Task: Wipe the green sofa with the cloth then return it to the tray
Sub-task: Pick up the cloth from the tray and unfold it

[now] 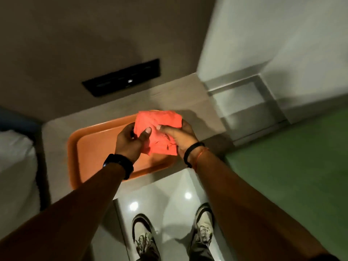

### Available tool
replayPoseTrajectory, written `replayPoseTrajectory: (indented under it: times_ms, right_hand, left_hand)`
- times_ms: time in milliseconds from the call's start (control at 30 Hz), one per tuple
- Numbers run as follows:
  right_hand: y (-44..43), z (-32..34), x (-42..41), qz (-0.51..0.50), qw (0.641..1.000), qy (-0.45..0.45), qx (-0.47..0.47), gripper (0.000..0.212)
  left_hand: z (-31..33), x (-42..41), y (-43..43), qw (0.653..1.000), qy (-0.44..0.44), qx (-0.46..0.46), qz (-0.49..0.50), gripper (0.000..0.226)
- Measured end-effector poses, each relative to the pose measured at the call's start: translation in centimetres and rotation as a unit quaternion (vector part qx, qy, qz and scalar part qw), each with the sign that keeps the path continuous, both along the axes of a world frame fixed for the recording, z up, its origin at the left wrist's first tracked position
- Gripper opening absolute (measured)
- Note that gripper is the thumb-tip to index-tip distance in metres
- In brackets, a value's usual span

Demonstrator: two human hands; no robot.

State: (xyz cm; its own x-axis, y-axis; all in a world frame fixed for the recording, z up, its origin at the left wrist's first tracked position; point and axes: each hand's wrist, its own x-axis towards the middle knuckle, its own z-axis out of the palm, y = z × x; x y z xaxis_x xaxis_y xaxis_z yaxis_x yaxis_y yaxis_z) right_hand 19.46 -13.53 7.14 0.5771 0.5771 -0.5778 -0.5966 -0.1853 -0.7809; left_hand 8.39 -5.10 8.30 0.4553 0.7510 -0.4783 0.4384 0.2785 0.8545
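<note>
A crumpled orange-red cloth (160, 130) is held up above the right end of an orange tray (90, 146), which lies flat on a pale ledge. The green sofa (293, 166) spreads at right.

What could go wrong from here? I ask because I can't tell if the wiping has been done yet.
1. The red cloth is bunched between the left hand and the right hand, so it might wipe unevenly.
2. It hangs over the orange tray, which overhangs the ledge slightly; a bump could tip it.
3. The green sofa is off to the side, out of reach for now.
</note>
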Motion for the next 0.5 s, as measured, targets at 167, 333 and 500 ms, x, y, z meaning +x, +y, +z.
replayPoseTrajectory:
  times_ms: [167,333,500]
  right_hand:
    - [-11.8,7.4,5.5,-0.139,0.989,-0.012,0.04,0.035]
    - [-28.0,11.7,9.1,-0.25,0.968,-0.02,0.014,0.028]
    - [-44.7,11.9,9.5,-0.362,0.932,-0.023,-0.028,0.035]
  left_hand:
    - [5.3,8.0,-8.9,0.988,-0.05,0.042,-0.143,0.032]
    - [7.8,15.4,-22.9,0.958,-0.081,0.063,-0.269,0.029]
    - [8.0,18.9,-39.2,0.915,-0.11,0.031,-0.387,0.023]
